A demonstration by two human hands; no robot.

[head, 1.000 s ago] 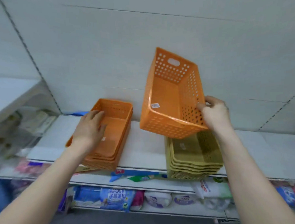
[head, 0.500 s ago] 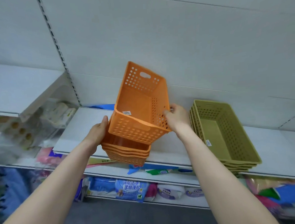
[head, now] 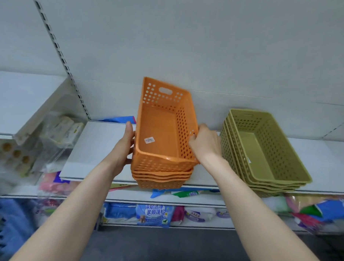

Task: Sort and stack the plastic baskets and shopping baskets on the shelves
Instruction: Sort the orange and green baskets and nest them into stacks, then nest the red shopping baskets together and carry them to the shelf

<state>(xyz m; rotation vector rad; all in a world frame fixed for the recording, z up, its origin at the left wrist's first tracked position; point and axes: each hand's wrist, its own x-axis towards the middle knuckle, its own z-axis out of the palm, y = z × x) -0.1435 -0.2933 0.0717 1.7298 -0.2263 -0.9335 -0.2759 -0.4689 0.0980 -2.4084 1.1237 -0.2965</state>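
Observation:
An orange perforated plastic basket [head: 159,129] sits nested on top of a stack of orange baskets [head: 161,180] at the front edge of the white shelf [head: 93,149]. My right hand [head: 204,143] grips its right wall, fingers hooked over the rim. My left hand [head: 123,148] presses flat against the left side of the basket and stack. A white price sticker lies on the basket's floor. To the right stands a stack of olive-green baskets [head: 262,146] on the same shelf.
A white back panel rises behind the shelf, with a slotted upright [head: 61,56] at left. A higher shelf [head: 14,97] juts out at far left above clear packs. Packaged goods [head: 151,214] fill the shelf below. Bare shelf lies on both sides of the orange stack.
The orange basket has come down from a tilted hold and settled into the orange stack. My left hand has shifted up against the basket's left side. The view moved slightly left.

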